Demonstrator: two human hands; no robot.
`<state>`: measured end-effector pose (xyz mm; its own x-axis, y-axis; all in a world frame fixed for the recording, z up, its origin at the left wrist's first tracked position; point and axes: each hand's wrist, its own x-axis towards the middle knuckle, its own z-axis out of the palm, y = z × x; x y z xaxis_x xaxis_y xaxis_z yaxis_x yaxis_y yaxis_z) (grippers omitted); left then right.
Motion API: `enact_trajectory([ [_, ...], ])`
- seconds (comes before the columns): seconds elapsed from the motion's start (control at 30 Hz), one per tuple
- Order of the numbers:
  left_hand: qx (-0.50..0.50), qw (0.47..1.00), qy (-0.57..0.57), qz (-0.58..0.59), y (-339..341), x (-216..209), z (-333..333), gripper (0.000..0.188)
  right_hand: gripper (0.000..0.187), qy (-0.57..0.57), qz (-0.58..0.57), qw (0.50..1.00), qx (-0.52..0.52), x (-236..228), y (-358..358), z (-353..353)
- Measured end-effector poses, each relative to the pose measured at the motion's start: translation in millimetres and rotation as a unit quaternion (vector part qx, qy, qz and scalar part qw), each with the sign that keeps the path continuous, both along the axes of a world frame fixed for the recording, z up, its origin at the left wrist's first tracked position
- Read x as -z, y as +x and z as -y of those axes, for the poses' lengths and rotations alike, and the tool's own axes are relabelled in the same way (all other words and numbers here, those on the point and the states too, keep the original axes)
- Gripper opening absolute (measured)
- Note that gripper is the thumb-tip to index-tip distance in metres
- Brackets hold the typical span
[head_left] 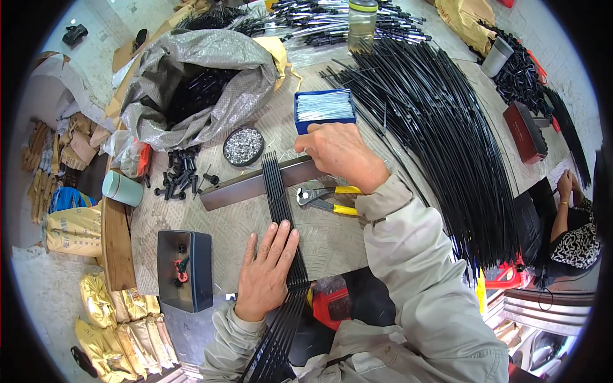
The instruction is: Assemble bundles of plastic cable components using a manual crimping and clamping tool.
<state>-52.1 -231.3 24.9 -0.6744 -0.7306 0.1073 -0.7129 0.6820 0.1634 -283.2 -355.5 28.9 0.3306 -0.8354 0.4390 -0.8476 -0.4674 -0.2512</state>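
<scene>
a beige cloth sleeve [415, 255] looms; bare left fingers [279, 240], barely parted, lie flat over thin black plastic rods [276, 185]: press evenly, i'd say. right fingers [314, 138] curl, hold hidden.

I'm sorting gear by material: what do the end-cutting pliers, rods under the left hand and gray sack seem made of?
End-cutting pliers: silvery, shiny head suggests steel; yellow-and-black sleeves look like plastic or rubber.
Rods: smooth black with thin glossy highlights; likely plastic, though coated metal is possible.
Gray sack: probably woven plastic, given its speckled sheen and stiff creases.
</scene>
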Motion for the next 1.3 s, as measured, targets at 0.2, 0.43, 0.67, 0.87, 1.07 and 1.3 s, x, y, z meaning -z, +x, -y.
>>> enact_trajectory([
  [0.2, -0.001, 1.000, -0.007, 0.011, -1, 1, 0, 0.059, 0.011, 0.004, 0.010, 1.000, 0.000, 1, 1, 0],
  [0.43, 0.005, 1.000, -0.012, 0.013, -3, 4, 0, 0.059, 0.012, -0.007, 0.001, 1.000, 0.017, -2, 1, -2],
  [0.67, 0.002, 1.000, -0.011, 0.023, -3, 4, -1, 0.059, 0.011, 0.014, -0.008, 1.000, 0.003, -1, 2, 0],
  [0.87, 0.000, 1.000, -0.010, 0.011, -5, 4, -1, 0.059, 0.009, -0.020, 0.005, 1.000, -0.009, 3, 4, 1],
  [1.07, 0.006, 0.999, -0.004, 0.032, -2, -5, 0, 0.057, 0.012, -0.066, 0.008, 0.998, -0.019, 4, 10, 3],
  [1.3, 0.015, 0.999, 0.013, -0.025, 1, 0, 0, 0.076, 0.013, -0.054, 0.017, 0.998, -0.041, 4, 9, 6],
])
